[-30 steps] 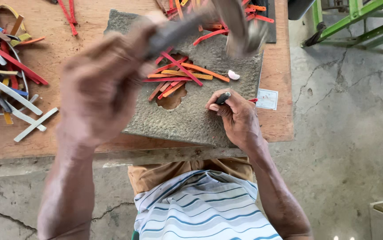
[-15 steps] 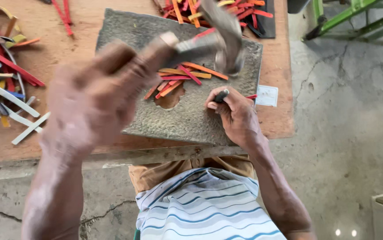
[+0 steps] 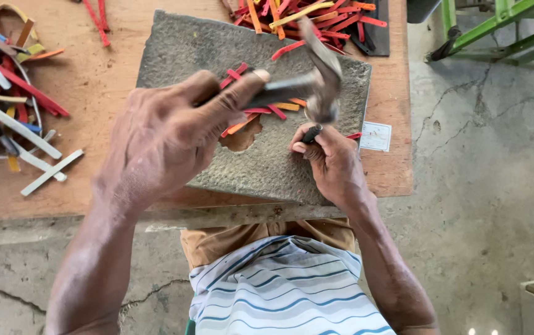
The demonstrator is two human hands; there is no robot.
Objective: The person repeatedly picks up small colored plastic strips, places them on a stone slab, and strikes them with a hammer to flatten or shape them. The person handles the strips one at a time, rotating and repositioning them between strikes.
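Punching step: left hand (image 3: 161, 139) clenches hammer (image 3: 304, 84) raised over the stone slab's (image 3: 180, 49) right edge, right hand (image 3: 332, 164) pinches a dark punch (image 3: 311, 133) upright there; next calls for a square blow.

Under my left hand (image 3: 161, 139) I see a mottled grey stone slab (image 3: 180, 49) on a tan wooden counter (image 3: 93, 80). Just beyond my right hand (image 3: 332, 164) lie red, orange and yellow strips (image 3: 316, 18). The hammer (image 3: 316, 84) is dull grey steel, and my shirt (image 3: 285, 291) is white with blue stripes.
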